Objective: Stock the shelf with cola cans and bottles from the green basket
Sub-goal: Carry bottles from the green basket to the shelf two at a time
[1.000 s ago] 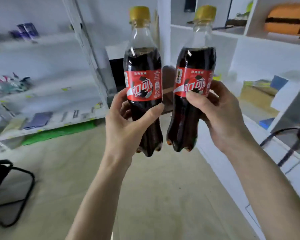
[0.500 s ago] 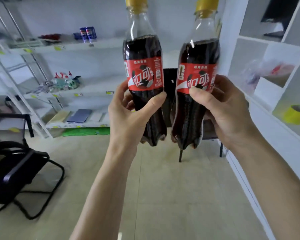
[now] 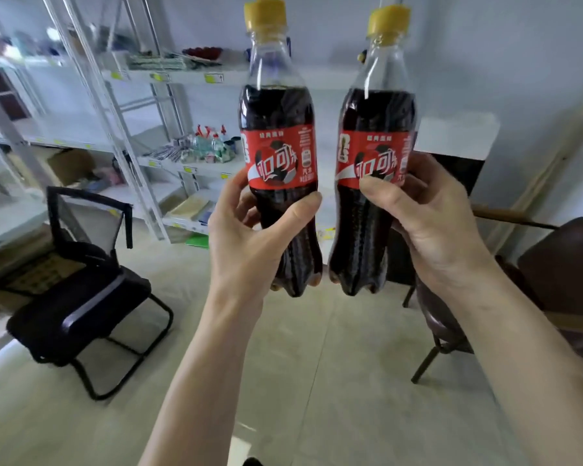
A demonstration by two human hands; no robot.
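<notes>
Across the left half of the frame stands a run of white metal shelving [image 3: 169,75], its boards holding small goods and yellow price tags; it is well apart from the person, with bare floor between. Lower left sits a black chair [image 3: 81,290], and at the right edge a dark brown chair [image 3: 559,264].

In the centre of the frame two cola bottles are held upright, side by side and just apart. The left hand [image 3: 249,237] is closed around the waist of the left bottle [image 3: 280,156], thumb across the front below the red label. The right hand [image 3: 431,223] is wrapped likewise around the right bottle [image 3: 374,163], thumb on the label's lower edge. Both yellow caps are on. The green basket is not in view.

The step looks like carrying the pair to the shelf. To do it well: keep both bottles upright and apart, steer wide of the black chair, pick a board with free space, and set one down base first before the other, labels outward.

Compared with half a second ago, the view has swung left: the white cubby unit on the right has left the frame, the metal shelving fills more of it, and the grips are unchanged.
</notes>
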